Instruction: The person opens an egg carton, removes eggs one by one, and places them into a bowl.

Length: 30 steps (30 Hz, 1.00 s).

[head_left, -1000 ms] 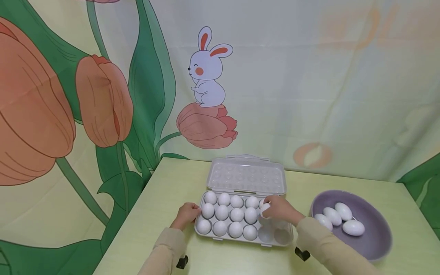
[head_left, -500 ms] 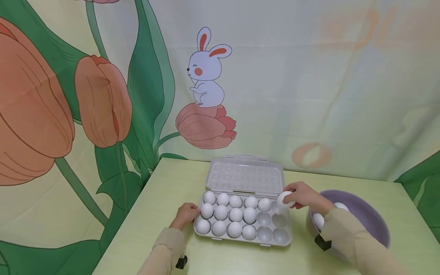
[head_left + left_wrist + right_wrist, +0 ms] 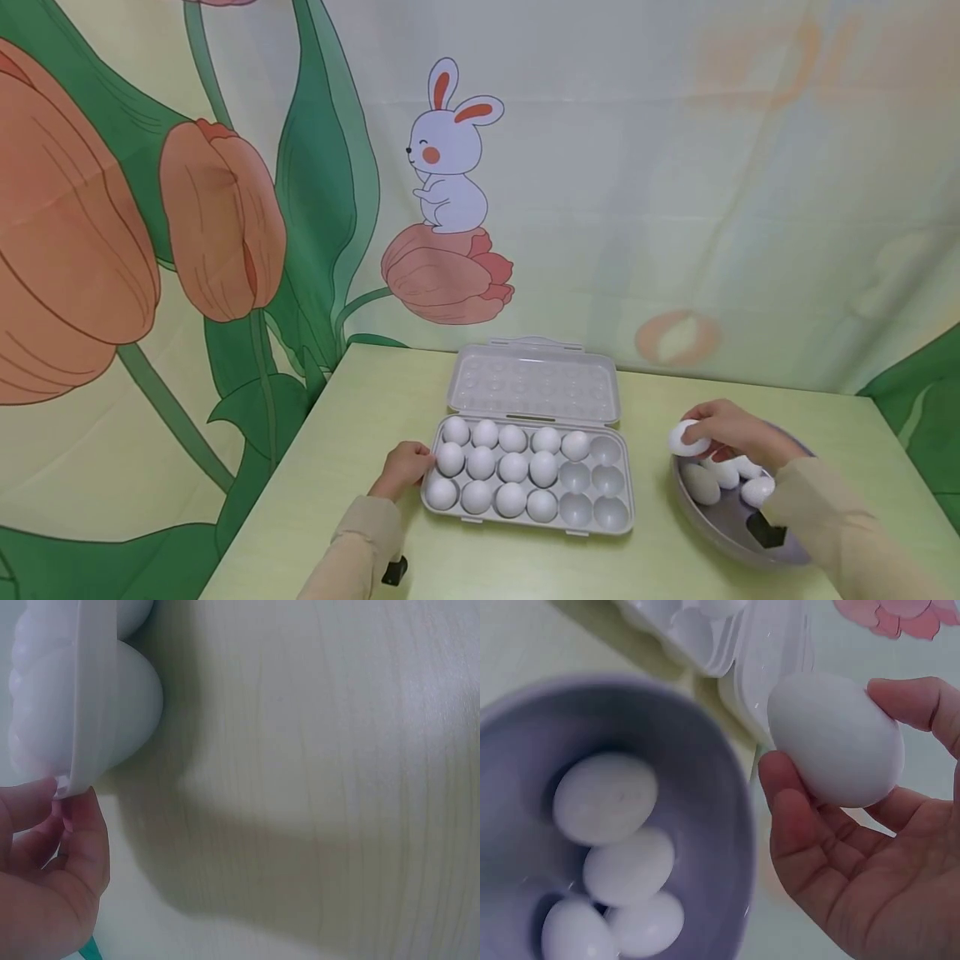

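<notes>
My right hand (image 3: 738,432) holds a white egg (image 3: 687,438) over the left rim of a purple bowl (image 3: 705,533). In the right wrist view, the thumb and fingertips grip that egg (image 3: 836,739) from both sides. Inside the bowl lie several more white eggs (image 3: 606,799). At the left end of an open pale plastic egg carton (image 3: 555,525), my left hand (image 3: 405,467) pinches the edge. The left wrist view shows thumb and fingers on the carton's rim (image 3: 94,727). White eggs (image 3: 513,467) fill most hollows; several on the right hold none.
The carton's clear lid (image 3: 534,383) lies folded back toward the wall. Behind the light wooden table (image 3: 382,375) hangs a cloth printed with tulips and a rabbit (image 3: 450,200). The bowl stands to the right of the carton.
My right hand has lifted the egg out of the carton's back row and carried it right to the bowl, baring a back-right hollow. The left hand stays on the carton's edge.
</notes>
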Motion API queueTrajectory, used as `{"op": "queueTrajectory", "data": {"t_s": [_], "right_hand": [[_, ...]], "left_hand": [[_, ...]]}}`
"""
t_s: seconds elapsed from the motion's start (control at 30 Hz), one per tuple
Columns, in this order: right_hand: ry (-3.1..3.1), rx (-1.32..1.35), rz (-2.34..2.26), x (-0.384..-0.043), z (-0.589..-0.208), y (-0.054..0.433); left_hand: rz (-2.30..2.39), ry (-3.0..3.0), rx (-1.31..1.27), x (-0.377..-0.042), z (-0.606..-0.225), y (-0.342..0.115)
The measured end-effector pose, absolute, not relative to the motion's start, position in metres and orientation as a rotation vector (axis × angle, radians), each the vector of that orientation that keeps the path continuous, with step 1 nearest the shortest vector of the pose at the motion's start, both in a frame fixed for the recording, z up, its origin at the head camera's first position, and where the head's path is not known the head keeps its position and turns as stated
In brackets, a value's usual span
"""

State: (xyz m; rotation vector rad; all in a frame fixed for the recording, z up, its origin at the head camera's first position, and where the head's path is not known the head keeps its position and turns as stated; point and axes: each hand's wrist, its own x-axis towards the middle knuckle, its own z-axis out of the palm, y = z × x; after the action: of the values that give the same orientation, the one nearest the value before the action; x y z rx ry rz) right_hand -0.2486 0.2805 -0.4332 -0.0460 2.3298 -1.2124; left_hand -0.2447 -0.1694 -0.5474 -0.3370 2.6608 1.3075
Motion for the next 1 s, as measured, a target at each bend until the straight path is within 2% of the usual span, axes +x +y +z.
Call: {"op": "queueTrajectory", "data": {"t_s": [0.4,0.47,0.67,0.87,0.93,1.0], "right_hand": [[2.287,0.020,-1.156,-0.233,-0.458,0.323],[2.284,0.041,-1.134,-0.231,-0.463,0.328],[2.258,0.109,-1.072,-0.224,-0.472,0.334],[2.247,0.157,-1.007,-0.218,-0.480,0.337],[2.245,0.160,-0.998,-0.217,-0.482,0.337],[2.247,0.157,-0.982,-0.217,-0.484,0.337]], "left_hand": [[1.279,2.667,-0.362,-0.246,-0.547,-0.168],[1.288,2.661,-0.350,-0.255,-0.565,-0.174],[1.322,2.696,-0.174,-0.309,-0.680,-0.211],[1.328,2.699,-0.260,-0.356,-0.769,-0.233],[1.349,2.688,-0.252,-0.363,-0.784,-0.238],[1.337,2.683,-0.258,-0.360,-0.776,-0.236]]}}
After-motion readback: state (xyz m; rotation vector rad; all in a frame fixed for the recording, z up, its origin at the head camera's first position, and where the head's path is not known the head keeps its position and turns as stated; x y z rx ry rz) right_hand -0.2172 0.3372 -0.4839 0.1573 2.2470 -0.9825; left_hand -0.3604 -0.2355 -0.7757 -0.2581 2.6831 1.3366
